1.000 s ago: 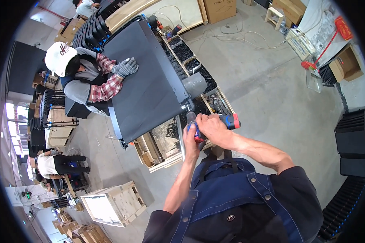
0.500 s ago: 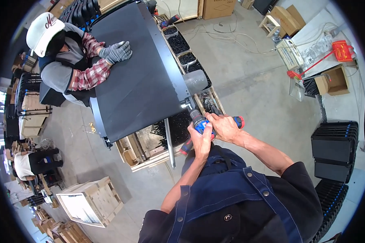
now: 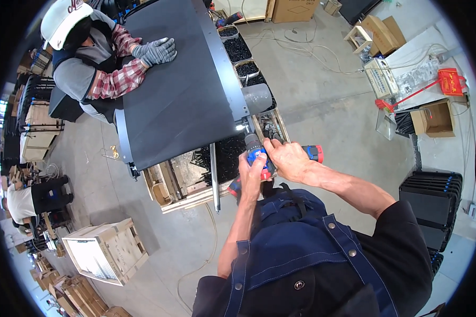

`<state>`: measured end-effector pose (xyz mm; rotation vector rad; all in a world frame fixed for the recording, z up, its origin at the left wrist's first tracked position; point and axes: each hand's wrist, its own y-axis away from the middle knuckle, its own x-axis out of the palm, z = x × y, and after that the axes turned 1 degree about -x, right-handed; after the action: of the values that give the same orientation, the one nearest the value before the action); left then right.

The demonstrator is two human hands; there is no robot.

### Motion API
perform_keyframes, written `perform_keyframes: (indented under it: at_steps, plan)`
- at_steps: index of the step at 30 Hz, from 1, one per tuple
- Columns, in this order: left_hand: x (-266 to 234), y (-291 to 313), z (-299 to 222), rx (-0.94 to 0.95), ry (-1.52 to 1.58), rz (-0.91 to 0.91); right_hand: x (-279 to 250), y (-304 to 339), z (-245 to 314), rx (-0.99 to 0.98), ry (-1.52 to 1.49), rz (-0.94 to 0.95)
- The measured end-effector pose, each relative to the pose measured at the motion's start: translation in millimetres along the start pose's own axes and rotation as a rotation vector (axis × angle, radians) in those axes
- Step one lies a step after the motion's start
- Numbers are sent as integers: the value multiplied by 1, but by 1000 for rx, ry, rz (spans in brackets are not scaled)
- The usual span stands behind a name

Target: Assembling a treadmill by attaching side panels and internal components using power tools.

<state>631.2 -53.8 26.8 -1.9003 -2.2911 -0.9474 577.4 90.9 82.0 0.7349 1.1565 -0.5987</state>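
A blue and red cordless drill (image 3: 259, 156) points at the near corner of a large dark flat panel (image 3: 180, 90), with a small light lit at its tip. My left hand (image 3: 251, 177) grips the drill's handle from below. My right hand (image 3: 285, 158) closes over the drill's body from the right. A second blue and red tool part (image 3: 314, 153) shows just behind my right wrist. Across the panel, another person's gloved hands (image 3: 156, 51) press flat on its far side.
Under the panel stands a wooden crate frame (image 3: 180, 185) filled with black parts. Bins of black parts (image 3: 238, 50) line the panel's right edge. A wooden crate (image 3: 106, 251) sits on the floor lower left; stacked black trays (image 3: 433, 201) at right; boxes and cables lie beyond.
The view has swung so the panel and drill sit slightly lower and more central. Both hands stay on the drill at the panel's corner; the other person's hands stay flat on it.
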Motion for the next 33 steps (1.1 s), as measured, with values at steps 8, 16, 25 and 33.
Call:
perform_keyframes:
  at_steps: [8,16,25,33]
  plan:
    - [-36,1,-12,-17,-298,166,12,7,23,212,-304,102]
    - [-29,-8,-4,49,-247,153,16,2,12,231,-299,64]
    - [-2,3,-12,-59,-68,48,-30,-11,-7,110,-215,269]
    - [-22,-9,-19,41,-379,76,32,-3,9,242,-440,24]
